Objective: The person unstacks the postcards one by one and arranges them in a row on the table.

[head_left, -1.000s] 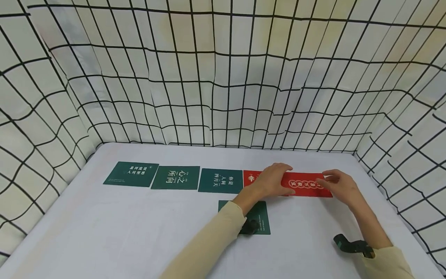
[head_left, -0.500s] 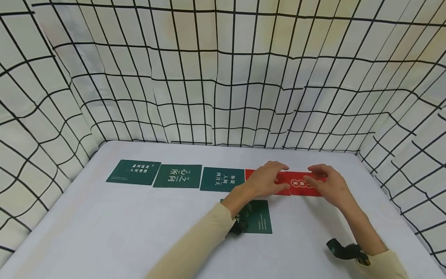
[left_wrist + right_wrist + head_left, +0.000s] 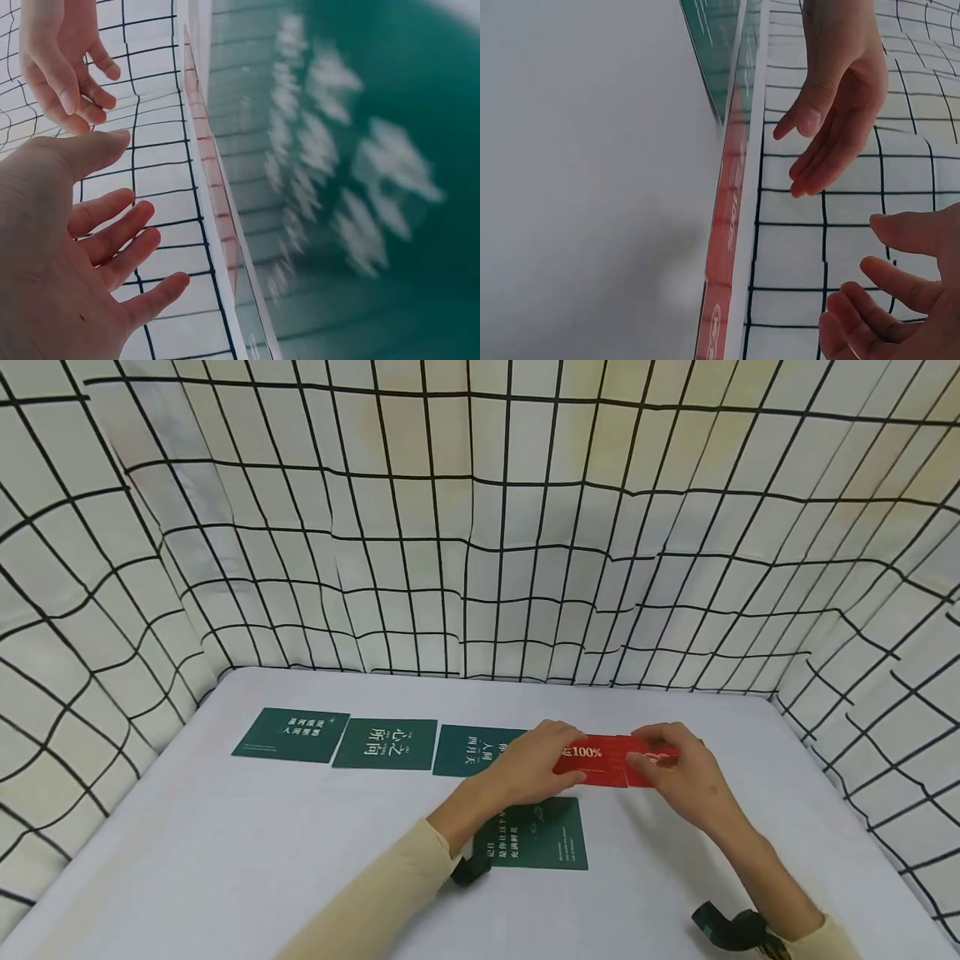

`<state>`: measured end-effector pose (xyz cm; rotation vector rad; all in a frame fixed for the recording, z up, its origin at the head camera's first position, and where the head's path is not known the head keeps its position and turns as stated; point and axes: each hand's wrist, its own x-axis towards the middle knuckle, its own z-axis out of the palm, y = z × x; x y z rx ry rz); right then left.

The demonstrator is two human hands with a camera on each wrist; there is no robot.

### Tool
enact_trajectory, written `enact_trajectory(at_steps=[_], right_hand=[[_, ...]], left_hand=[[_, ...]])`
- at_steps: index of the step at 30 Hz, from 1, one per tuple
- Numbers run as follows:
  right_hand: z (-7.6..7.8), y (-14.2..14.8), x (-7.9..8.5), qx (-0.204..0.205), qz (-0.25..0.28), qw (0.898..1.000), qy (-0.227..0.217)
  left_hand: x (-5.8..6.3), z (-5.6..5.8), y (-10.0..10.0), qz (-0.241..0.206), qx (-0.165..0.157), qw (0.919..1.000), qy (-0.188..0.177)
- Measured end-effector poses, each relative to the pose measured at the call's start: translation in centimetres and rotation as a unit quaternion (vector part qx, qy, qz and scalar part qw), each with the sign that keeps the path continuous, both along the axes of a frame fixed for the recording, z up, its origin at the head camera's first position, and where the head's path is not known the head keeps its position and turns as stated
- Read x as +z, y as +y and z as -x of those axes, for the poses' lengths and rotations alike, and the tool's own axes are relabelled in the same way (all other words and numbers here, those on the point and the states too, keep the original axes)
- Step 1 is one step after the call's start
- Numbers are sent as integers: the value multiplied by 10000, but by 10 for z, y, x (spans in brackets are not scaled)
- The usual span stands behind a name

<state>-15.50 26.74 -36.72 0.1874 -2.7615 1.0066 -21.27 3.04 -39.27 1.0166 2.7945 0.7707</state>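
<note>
Two red cards lie end to end at the right of a row on the white table. My left hand is over the left end of the red card marked 100%. My right hand hovers over the other red card and covers most of it. In the left wrist view my left hand has spread, loosely bent fingers and holds nothing. In the right wrist view my right hand is likewise relaxed, apart from the cards. Below my left forearm lies a green card with white writing, partly covered.
Three green cards, a left one, a middle one and a right one, continue the row leftward. A black grid net over pale cloth encloses the back and sides of the white table.
Both hands have moved left along the row. My left hand has uncovered the 100% red card's print, while my right hand has come over the right red card.
</note>
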Motion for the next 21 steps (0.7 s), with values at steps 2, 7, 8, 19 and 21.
enact_trajectory(at_steps=[2,7,8,19,21], right_hand=[[-3,-5,-1,65,-30,9999,133],[-8,-21,-5,307,-144,9986,408],[-9,-24,-5,365,-151,9983,422],[-16,-47,-7,661,-336,9970,212],[-18,-49,-8,658,-345,9971,164]], left_hand=[[0,-4,-8,18,35,10000,-9],[2,-15,-25,107,99,9999,-22],[2,-17,-28,129,98,9999,-26],[-1,-29,-54,272,157,9995,76],[-2,-30,-58,263,169,9995,55]])
